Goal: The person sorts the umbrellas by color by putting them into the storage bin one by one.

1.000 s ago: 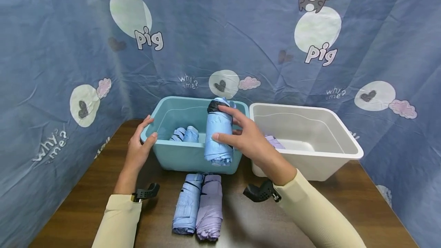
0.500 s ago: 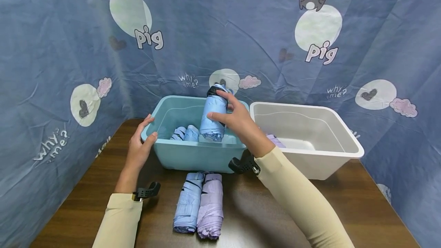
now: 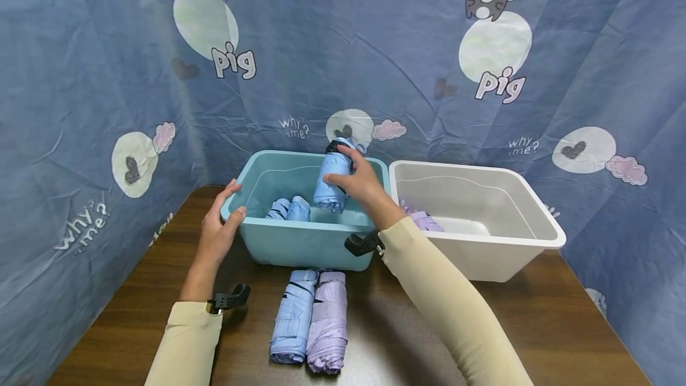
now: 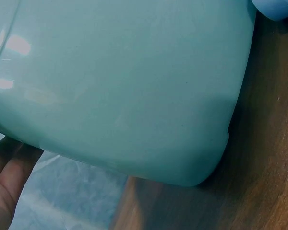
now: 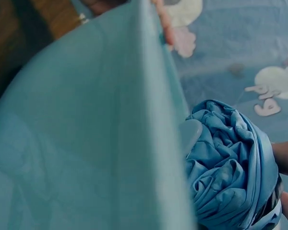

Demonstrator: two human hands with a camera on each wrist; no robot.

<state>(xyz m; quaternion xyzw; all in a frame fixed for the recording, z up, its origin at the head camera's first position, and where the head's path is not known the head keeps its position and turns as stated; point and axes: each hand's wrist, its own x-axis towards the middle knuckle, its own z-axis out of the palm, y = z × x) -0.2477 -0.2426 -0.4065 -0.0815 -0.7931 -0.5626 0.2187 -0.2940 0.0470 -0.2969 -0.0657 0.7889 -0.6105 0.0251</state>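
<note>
In the head view, the right hand (image 3: 364, 182) is gripping the held umbrella (image 3: 331, 179) by its side, and the umbrella is lying toward nine o'clock from that hand. Its long axis is running from one o'clock, where a black band (image 3: 334, 146) is showing, down to seven: steep but tilted, its lower end pointing into the three o'clock half of the blue bin (image 3: 300, 248). Whether that end is touching the floor inside, I cannot tell. The right hand is being the nearer one; the left hand (image 3: 218, 219) is gripping the rim well apart, toward eight o'clock. Two blue umbrellas (image 3: 299, 209) are lying inside, also toward eight. On the table (image 3: 439, 338), near six o'clock, one more blue umbrella (image 3: 293, 320) and one purple umbrella (image 3: 328, 323) are lying side by side, making four blue in all. In the white bin (image 3: 455, 258), between three and four o'clock, at least one second purple umbrella (image 3: 426, 221) is showing.

In the left wrist view, the bin's wall is filling the frame, with the left fingers lying at eight o'clock against its edge.

In the right wrist view, the held umbrella is showing its gathered end at four o'clock, just beyond the rim, with the right fingers gripping from its three o'clock side.
</note>
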